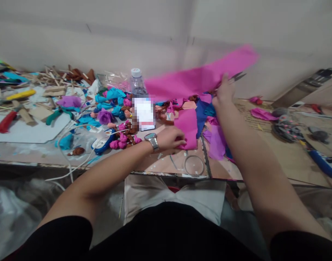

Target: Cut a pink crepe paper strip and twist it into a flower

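Observation:
My right hand point(224, 92) is raised over the low table and closed around a pair of scissors point(236, 77) together with a long pink crepe paper strip point(201, 78), which is lifted and blurred by motion. My left hand point(170, 139), with a wristwatch point(152, 140) on it, is closed in a pinch on a smaller pink paper piece point(188, 128) lying on the table. Blue and purple paper pieces point(209, 127) lie between my two hands.
Paper flowers in teal, pink and purple point(111, 112) litter the table's middle. A plastic water bottle point(136, 82) stands behind them. Red and green handled tools point(8, 121) and wood sticks lie left. A glue gun point(104, 142) with a white cable sits near the front edge. More clutter lies right.

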Demonstrator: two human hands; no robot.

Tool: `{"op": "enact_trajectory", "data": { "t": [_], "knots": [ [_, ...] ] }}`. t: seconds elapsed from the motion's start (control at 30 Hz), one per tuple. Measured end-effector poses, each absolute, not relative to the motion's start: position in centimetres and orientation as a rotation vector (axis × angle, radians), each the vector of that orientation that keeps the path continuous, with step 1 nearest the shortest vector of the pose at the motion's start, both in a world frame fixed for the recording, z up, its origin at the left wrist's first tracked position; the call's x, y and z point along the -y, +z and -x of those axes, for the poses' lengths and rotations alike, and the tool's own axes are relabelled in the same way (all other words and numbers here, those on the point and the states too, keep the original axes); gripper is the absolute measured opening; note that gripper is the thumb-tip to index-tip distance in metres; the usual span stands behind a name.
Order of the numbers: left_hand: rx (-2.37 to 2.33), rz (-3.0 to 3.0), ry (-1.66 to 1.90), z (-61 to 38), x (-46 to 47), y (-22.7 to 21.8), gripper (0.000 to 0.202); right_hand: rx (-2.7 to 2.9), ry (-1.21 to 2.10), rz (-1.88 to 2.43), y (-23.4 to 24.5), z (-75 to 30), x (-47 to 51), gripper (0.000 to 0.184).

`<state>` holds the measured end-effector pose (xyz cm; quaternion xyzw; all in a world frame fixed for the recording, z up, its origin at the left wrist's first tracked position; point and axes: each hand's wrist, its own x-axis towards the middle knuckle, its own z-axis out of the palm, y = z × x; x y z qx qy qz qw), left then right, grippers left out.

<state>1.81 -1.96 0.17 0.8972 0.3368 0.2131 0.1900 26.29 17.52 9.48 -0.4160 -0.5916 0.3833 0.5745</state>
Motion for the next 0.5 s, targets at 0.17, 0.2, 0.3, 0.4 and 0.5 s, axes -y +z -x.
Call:
{"op": "enact_trajectory", "data": {
  "t": [0.17,0.2,0.3,0.4,0.5],
  "knots": [
    [-0.720,-2.622,0.527,-1.5,1.8,0.0,0.049,0.922,0.843,1.363,4.6,-24.8,-15.0,0.047],
    [-0.684,-2.655,0.504,-1.5,1.8,-0.1,0.047,0.930,0.871,1.434,4.2,-24.8,-14.4,0.044],
    [-0.644,-2.685,0.528,-1.6,1.8,0.0,0.029,1.098,0.934,1.587,3.8,-25.6,-13.0,0.041],
    [-0.618,-2.532,0.732,-1.8,2.3,0.7,0.028,1.481,0.940,1.645,4.3,-27.2,-12.3,0.046],
    [-0.607,-2.053,1.017,-2.1,2.5,1.5,0.034,1.882,0.690,1.765,4.7,-28.8,-12.0,0.051]
  ]
}}
